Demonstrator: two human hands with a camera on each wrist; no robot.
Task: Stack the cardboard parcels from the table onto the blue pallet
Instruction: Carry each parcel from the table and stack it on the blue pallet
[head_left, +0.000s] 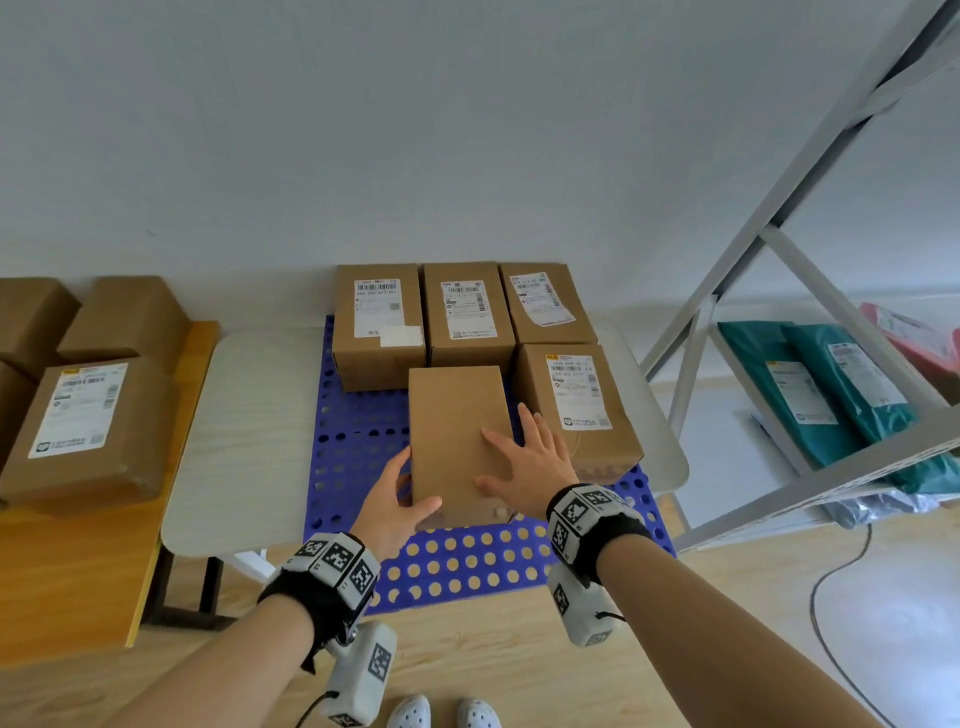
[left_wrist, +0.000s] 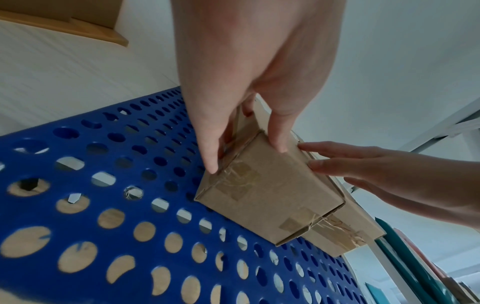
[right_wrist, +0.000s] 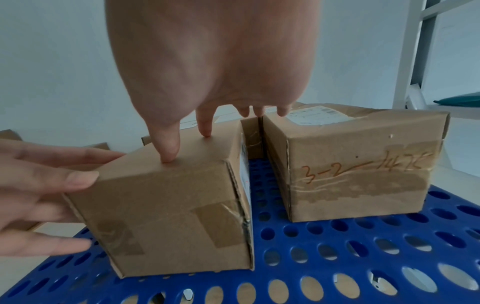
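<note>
A plain cardboard parcel (head_left: 457, 431) (left_wrist: 270, 191) (right_wrist: 168, 205) stands on the blue perforated pallet (head_left: 467, 566) (left_wrist: 103, 185) (right_wrist: 337, 246), in the front middle. My left hand (head_left: 410, 483) (left_wrist: 246, 158) touches its near left corner, thumb on top and straight fingers along the left side. My right hand (head_left: 519, 457) (right_wrist: 187, 146) rests on its top with spread, straight fingers. A labelled parcel (head_left: 576, 405) (right_wrist: 350, 164) sits just right of it across a narrow gap. Three labelled parcels (head_left: 465, 317) line the pallet's back.
The pallet lies on a white table (head_left: 244, 431). Left of it, a wooden table (head_left: 78, 561) carries several parcels (head_left: 78, 426). Grey metal shelving (head_left: 779, 260) with teal mailers (head_left: 831, 384) stands at the right. A cable (head_left: 831, 597) runs over the floor.
</note>
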